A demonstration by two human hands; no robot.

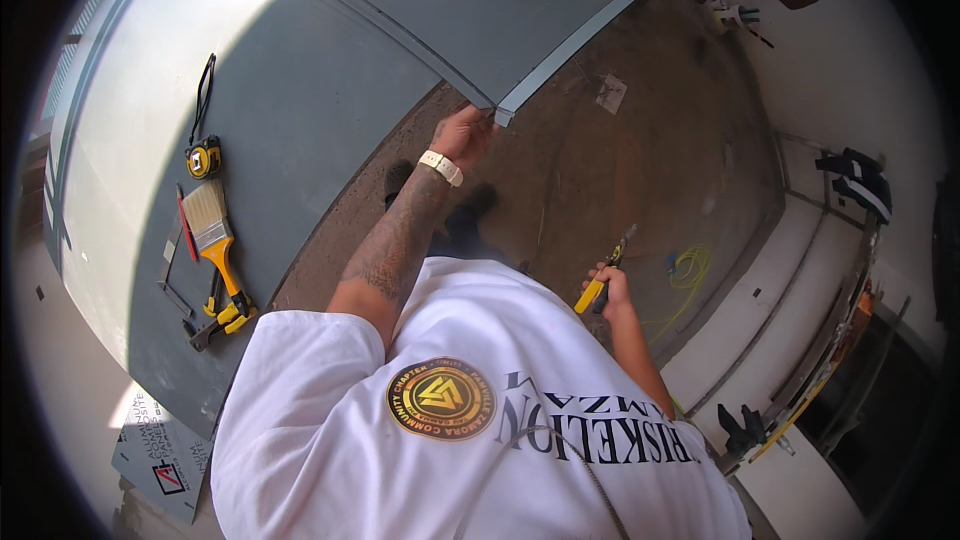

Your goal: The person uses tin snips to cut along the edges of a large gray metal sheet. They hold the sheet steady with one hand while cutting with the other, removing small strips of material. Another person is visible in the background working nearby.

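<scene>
The left hand (pixel 462 135) pinches the near corner of the grey metal panel (pixel 300 90); the right hand (pixel 612 290), low right, grips yellow-handled snips (pixel 600 280). The sharp folded edge could cut fingers, or the corner could slip free.

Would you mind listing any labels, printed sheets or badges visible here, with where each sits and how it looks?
Printed panel sheet: lower left, under the grey panel's edge; pale grey, dark lettering, a red and black mark.
Round badge: on the white shirt's chest; black ring, gold centre.
Shirt lettering: right of the badge; dark print.
Paper scrap: on the brown floor; pale, too small to tell more.
</scene>
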